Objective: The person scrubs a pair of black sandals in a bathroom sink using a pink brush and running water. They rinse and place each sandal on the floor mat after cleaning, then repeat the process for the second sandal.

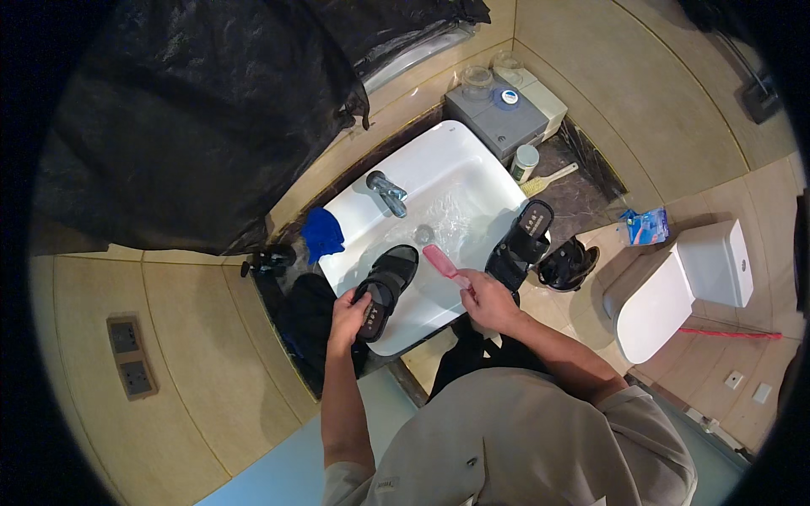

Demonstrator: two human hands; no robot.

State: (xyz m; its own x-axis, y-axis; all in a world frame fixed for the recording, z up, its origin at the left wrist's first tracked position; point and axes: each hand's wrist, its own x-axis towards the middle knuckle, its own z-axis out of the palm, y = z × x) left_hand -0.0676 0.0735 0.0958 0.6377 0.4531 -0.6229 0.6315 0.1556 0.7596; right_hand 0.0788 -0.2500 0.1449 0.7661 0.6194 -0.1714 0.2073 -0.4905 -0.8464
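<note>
My left hand (349, 318) grips the heel end of a black slide sandal (393, 275), holding it over the near left part of a white washbasin (386, 345). In my right hand (490, 297) is the handle of a pink brush (441, 261), its head pointing toward the sandal but apart from it. The bristles cannot be made out. A second black sandal (535, 221) rests on the basin's right rim, just beyond my right hand. Shallow rippling water (449, 218) lies in the basin below the chrome faucet (387, 193).
A blue cloth (323, 234) hangs over the left rim beside dark fabric (310, 313). Right of the basin are a grey box (500, 123), a lidded jar (525, 158) and a yellow brush (549, 179). More black footwear (567, 264) sits near the white toilet (658, 303).
</note>
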